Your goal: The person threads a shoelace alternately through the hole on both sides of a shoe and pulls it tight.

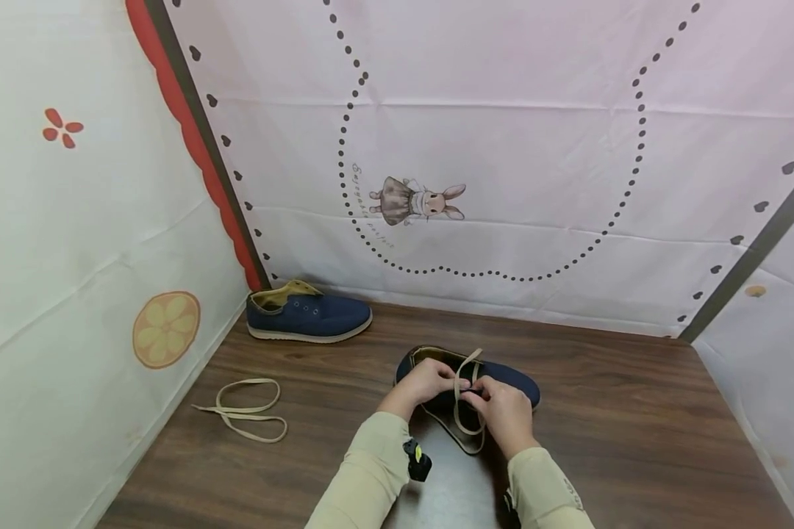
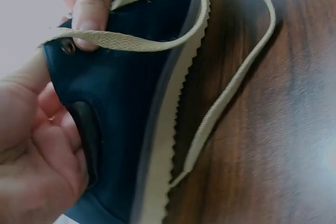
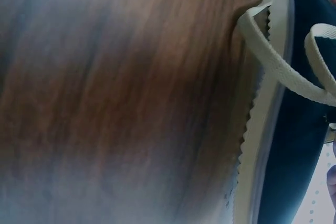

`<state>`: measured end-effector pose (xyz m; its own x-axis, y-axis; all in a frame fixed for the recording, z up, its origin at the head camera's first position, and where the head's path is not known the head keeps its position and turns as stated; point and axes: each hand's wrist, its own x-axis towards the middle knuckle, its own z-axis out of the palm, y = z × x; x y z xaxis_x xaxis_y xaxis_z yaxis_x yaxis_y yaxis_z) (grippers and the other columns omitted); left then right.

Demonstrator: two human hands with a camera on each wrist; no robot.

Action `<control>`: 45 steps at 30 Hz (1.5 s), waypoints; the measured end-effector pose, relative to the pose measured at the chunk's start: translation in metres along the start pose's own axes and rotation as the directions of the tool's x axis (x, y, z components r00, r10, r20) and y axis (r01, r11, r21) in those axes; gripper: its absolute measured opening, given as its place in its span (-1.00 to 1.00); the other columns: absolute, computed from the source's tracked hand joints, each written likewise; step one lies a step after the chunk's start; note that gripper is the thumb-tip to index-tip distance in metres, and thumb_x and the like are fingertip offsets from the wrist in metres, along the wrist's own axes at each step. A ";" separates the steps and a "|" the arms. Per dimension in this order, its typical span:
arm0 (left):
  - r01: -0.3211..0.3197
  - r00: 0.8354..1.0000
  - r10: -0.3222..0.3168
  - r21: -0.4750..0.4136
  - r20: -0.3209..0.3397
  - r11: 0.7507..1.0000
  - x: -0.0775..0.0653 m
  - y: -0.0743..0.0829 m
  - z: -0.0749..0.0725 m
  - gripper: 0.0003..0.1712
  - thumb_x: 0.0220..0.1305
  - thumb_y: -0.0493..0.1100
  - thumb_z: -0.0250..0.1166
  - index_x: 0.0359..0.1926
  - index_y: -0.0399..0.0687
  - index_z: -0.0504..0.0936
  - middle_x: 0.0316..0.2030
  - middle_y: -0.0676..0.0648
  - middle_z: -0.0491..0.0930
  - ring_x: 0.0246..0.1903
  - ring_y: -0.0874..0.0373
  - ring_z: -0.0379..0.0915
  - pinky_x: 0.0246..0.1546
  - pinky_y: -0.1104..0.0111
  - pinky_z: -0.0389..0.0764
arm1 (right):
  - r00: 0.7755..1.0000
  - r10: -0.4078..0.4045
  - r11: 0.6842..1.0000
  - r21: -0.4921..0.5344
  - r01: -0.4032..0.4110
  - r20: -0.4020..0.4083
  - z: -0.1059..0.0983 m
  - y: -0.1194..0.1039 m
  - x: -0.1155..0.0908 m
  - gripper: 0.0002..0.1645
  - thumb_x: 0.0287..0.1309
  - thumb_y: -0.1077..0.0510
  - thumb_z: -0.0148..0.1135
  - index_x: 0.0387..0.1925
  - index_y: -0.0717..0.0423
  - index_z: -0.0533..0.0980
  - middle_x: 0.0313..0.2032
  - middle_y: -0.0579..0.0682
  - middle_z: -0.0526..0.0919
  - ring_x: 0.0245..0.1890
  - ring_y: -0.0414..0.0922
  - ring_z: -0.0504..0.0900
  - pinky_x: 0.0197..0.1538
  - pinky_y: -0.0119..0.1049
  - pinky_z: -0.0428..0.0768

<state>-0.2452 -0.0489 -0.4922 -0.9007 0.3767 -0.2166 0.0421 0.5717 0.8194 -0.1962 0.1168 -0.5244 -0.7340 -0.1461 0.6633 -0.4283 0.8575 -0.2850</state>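
Roughly crosswise, the nearer navy shoe lies toe rightward.

The left hand and right hand grip a navy fabric shoe (its beige sole has a serrated edge); a flat beige woven lace loops across.

A brown wood-grain table, with pale glare near its front, meets a pinkish cloth wall bearing dotted lines and a printed rabbit (turned sideways, in a skirt). Left, whitish cloth shows a red flower.
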 end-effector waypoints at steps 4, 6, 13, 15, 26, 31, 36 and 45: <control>-0.005 0.997 -0.003 0.111 0.073 0.994 -0.001 0.006 0.000 -0.61 0.26 0.08 0.18 -0.47 -0.12 0.68 -0.64 0.09 0.34 -0.57 0.21 0.18 -0.47 0.41 0.24 | 1.000 0.016 1.000 0.018 -0.017 0.012 0.001 0.002 -0.002 -0.69 -0.33 -0.04 0.52 -0.55 -0.03 0.57 -0.73 -0.25 0.44 -0.76 -0.31 0.34 -0.65 -0.38 0.33; -0.001 0.997 -0.007 0.101 0.075 0.995 -0.002 0.005 0.000 -0.64 0.27 0.03 0.19 -0.47 -0.13 0.68 -0.60 0.09 0.39 -0.54 0.21 0.21 -0.43 0.41 0.24 | 0.998 0.035 0.998 0.053 -0.037 0.047 0.001 0.002 -0.003 -0.70 -0.29 -0.06 0.51 -0.51 -0.05 0.58 -0.71 -0.29 0.43 -0.73 -0.35 0.34 -0.63 -0.41 0.34; 0.035 0.999 -0.034 -0.032 0.017 0.999 -0.003 -0.001 0.005 -0.69 0.27 0.02 0.18 -0.38 -0.11 0.68 -0.38 0.01 0.57 -0.43 0.14 0.31 -0.39 0.31 0.29 | 0.964 0.210 0.920 0.300 -0.252 0.166 -0.009 0.022 -0.005 -0.49 0.01 0.03 0.36 0.02 0.11 0.51 -0.17 0.03 0.52 -0.12 -0.03 0.43 -0.06 -0.06 0.30; 0.026 0.999 -0.027 -0.064 -0.024 0.998 -0.002 -0.002 0.005 -0.70 0.28 0.01 0.17 -0.34 -0.10 0.69 -0.35 0.00 0.58 -0.43 0.14 0.33 -0.39 0.31 0.31 | 0.934 0.217 0.901 0.309 -0.304 0.285 -0.011 0.032 -0.005 -0.38 0.06 0.13 0.27 0.18 0.18 0.38 0.14 0.15 0.39 0.16 0.13 0.27 0.12 0.14 0.11; -0.028 0.974 0.015 -0.055 -0.225 0.998 0.002 -0.002 0.010 -0.71 0.30 -0.04 0.16 -0.41 -0.10 0.69 -0.35 0.00 0.64 -0.35 0.18 0.46 -0.32 0.34 0.41 | 0.797 0.215 0.935 0.117 -0.335 0.565 -0.011 0.041 -0.003 0.00 -0.12 0.07 0.32 0.37 0.18 0.10 0.37 0.18 0.06 0.36 0.15 -0.02 0.28 0.13 -0.15; -0.052 0.954 0.024 -0.087 -0.297 0.995 0.001 -0.006 0.014 -0.71 0.32 -0.10 0.15 -0.45 -0.15 0.65 -0.40 -0.02 0.62 -0.43 0.21 0.40 -0.36 0.36 0.41 | 0.805 0.253 0.930 0.096 -0.356 0.536 -0.007 0.039 -0.003 -0.02 -0.12 0.02 0.41 0.33 0.16 0.18 0.32 0.15 0.19 0.34 0.13 0.04 0.28 0.12 -0.10; -0.063 0.923 -0.016 -0.193 -0.385 0.979 0.001 -0.007 0.017 -0.72 0.32 -0.13 0.15 -0.44 -0.20 0.65 -0.54 0.01 0.57 -0.56 0.26 0.33 -0.50 0.41 0.37 | 0.802 0.270 0.920 0.104 -0.379 0.534 -0.005 0.040 -0.004 -0.05 -0.12 0.06 0.43 0.31 0.12 0.22 0.31 0.13 0.22 0.34 0.11 0.05 0.29 0.10 -0.10; -0.202 0.902 -0.097 -0.610 -0.420 0.766 -0.001 -0.001 0.013 -0.67 0.34 -0.15 0.13 -0.28 -0.43 0.56 -0.50 -0.22 0.66 -0.52 0.19 0.61 -0.47 0.42 0.55 | 0.839 0.258 0.938 0.085 -0.337 0.479 -0.001 0.041 -0.008 -0.01 -0.28 0.13 0.51 0.27 0.12 0.27 0.27 0.13 0.28 0.31 0.12 0.12 0.27 0.10 -0.04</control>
<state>-0.2388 -0.0400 -0.4997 -0.9984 -0.0223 -0.0521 -0.0501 -0.0830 0.9953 -0.2071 0.1539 -0.5404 -0.9788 -0.1372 0.1520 -0.1991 0.8112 -0.5499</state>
